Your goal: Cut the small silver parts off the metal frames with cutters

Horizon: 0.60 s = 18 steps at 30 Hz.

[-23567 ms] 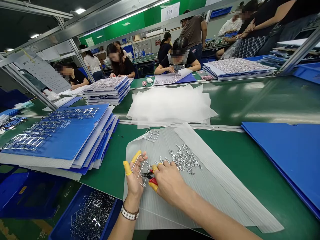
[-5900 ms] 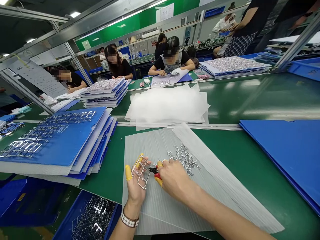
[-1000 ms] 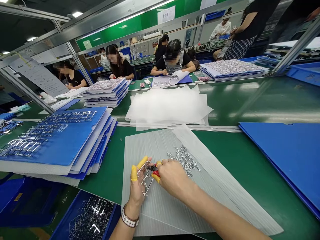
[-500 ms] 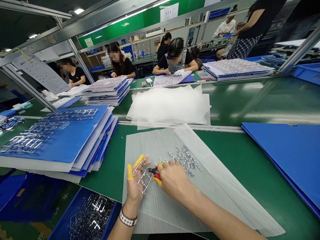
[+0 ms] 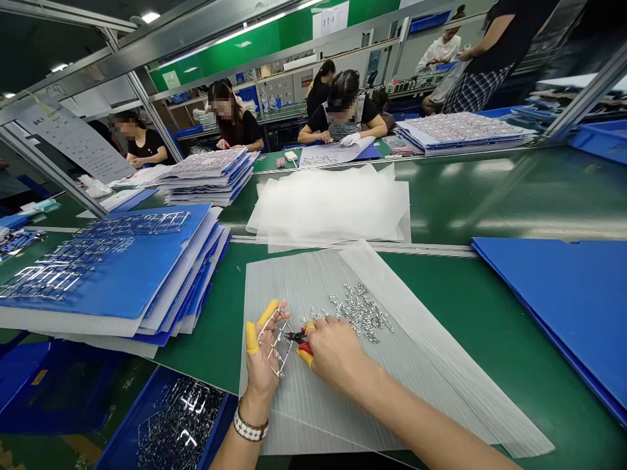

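Observation:
My left hand (image 5: pixel 262 362), with yellow finger cots on two digits, holds a small shiny metal sprue frame (image 5: pixel 285 358) upright at a tilt. Red-handled side cutters (image 5: pixel 304 346) are gripped in my right hand (image 5: pixel 340 349), which also wears yellow finger cots. The dark jaws of the cutters are at the right side of the frame, among its thin bars. Whether they are closed on a bar is too small to tell. A heap of small silvery metal parts (image 5: pixel 365 313) lies just beyond my right hand on a pale foam sheet (image 5: pixel 304 418).
To the left stands a stack of blue and white sheets (image 5: pixel 161 274) bearing metal frames. Below it, a blue bin (image 5: pixel 223 427) holds many empty-looking frames. White sheets (image 5: pixel 328 202) lie ahead, a blue board (image 5: pixel 558 287) at right. Co-workers (image 5: pixel 343 117) sit across the bench.
The cutters have shifted slightly left and down along the frame, and the frame is turned a little in my left hand. The whole view has moved slightly.

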{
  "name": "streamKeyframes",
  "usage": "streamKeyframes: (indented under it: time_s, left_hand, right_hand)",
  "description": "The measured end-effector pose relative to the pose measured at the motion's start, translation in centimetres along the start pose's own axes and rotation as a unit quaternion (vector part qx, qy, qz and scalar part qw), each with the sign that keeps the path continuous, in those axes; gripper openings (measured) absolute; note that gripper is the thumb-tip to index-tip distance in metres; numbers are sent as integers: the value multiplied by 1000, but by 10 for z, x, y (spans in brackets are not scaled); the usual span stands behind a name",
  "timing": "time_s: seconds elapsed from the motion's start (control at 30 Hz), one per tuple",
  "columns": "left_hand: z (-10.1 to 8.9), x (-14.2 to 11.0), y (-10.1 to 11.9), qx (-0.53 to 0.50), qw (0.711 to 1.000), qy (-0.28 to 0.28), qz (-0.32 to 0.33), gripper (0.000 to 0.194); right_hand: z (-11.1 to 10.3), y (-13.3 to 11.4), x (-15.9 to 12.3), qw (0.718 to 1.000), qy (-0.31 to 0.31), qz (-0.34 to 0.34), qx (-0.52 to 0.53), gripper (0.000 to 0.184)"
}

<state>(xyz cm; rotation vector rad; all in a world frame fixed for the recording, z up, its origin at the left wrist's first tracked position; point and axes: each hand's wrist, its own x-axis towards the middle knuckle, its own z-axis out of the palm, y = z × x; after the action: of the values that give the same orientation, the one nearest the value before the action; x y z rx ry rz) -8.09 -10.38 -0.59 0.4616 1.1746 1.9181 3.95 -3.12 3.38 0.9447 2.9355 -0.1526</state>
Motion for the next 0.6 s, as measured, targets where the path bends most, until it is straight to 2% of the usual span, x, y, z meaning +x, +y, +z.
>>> streamKeyframes:
  time_s: [0.3,0.6]
  left_hand:
    - [0,-2,-3,39,999,-5,28,63]
    - [-3,-2,-4,31,999,-17,19,62]
  right_hand:
    - [0,2,0,1000,-4,-11,4,30]
    - [2,1,1,1000,10,-24,-13,27]
